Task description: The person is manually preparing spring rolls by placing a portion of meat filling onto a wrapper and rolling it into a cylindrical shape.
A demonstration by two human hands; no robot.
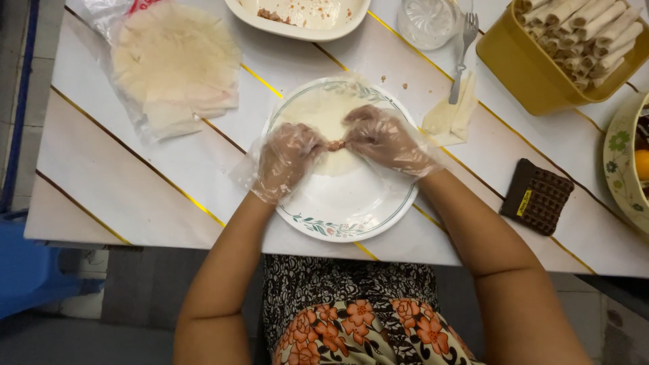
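Our gloved left hand [287, 159] and right hand [385, 138] pinch the wrapper [324, 115] narrowly around the filling [336, 144], keeping it from spilling. It lies on the plate [351, 209], mid-worktop [135, 169], so the roll stays flat.

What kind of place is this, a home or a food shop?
Most likely a home kitchen or dining table: a stack of thin wrappers, a floral-rimmed plate where gloved hands fill one, and a yellow tub of finished rolls.
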